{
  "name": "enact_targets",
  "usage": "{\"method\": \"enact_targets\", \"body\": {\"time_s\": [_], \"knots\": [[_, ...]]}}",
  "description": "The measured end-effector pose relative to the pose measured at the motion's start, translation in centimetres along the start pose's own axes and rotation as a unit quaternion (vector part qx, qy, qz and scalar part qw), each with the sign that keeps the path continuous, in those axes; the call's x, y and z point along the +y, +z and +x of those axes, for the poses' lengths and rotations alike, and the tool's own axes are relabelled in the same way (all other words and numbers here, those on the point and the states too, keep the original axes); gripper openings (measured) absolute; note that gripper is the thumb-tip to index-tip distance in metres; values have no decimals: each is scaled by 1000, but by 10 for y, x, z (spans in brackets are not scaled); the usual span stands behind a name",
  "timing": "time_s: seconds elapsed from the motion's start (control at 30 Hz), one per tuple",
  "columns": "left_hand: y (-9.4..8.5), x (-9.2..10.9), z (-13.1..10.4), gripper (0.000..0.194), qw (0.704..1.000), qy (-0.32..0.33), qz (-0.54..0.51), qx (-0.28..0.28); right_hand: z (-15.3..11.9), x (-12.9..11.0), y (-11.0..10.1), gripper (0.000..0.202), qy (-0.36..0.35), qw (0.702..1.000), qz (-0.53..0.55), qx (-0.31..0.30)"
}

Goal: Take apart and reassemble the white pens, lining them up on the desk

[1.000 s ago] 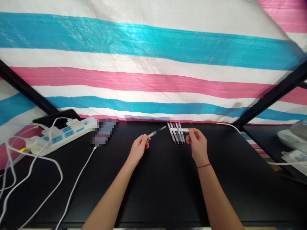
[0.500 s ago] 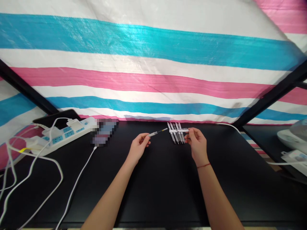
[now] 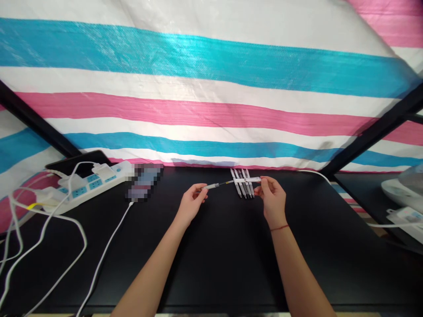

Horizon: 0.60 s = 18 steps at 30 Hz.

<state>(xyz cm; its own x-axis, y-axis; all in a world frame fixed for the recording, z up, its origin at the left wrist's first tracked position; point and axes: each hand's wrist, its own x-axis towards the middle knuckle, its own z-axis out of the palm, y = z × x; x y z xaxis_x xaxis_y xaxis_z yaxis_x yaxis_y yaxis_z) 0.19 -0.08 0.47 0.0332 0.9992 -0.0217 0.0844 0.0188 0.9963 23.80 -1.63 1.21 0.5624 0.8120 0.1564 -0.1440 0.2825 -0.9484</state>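
Between its thumb and fingers my left hand [image 3: 193, 199] pinches the grey front section of a pen [image 3: 211, 186]. A thin refill [image 3: 225, 182] sticks out of that section to the right, and its far end meets the open end of a white pen barrel [image 3: 249, 180]. How deep it sits in there I cannot tell. My right hand [image 3: 272, 197] is closed on the other end of the barrel. Behind and below the barrel, several pens [image 3: 243, 190] lie side by side on the black table [image 3: 218, 251].
On the left stand a white power strip [image 3: 99, 187] with plugs and tangled white cables [image 3: 42, 237]. A blurred-out phone-like object [image 3: 144, 182] has a cable attached. Behind the table hangs a striped sheet [image 3: 211, 88]. Another white device [image 3: 408, 218] is at the far right.
The refill's end has come to the open end of the white barrel; half a second ago a small gap lay between them. The front section has moved slightly right with my left hand.
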Motion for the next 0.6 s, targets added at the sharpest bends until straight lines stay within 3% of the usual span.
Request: {"method": "enact_targets", "body": {"time_s": [0.23, 0.47, 0.6], "knots": [[0, 0, 0, 38, 1000, 7, 1, -11, -1, 1, 1, 27, -15, 999, -27, -17], [0, 3, -2, 40, 1000, 8, -4, -3, 0, 1, -1, 26, -36, 999, -34, 5], [0, 4, -3, 40, 1000, 11, -4, -1, -1, 1, 1, 25, -40, 998, -43, -18]]}}
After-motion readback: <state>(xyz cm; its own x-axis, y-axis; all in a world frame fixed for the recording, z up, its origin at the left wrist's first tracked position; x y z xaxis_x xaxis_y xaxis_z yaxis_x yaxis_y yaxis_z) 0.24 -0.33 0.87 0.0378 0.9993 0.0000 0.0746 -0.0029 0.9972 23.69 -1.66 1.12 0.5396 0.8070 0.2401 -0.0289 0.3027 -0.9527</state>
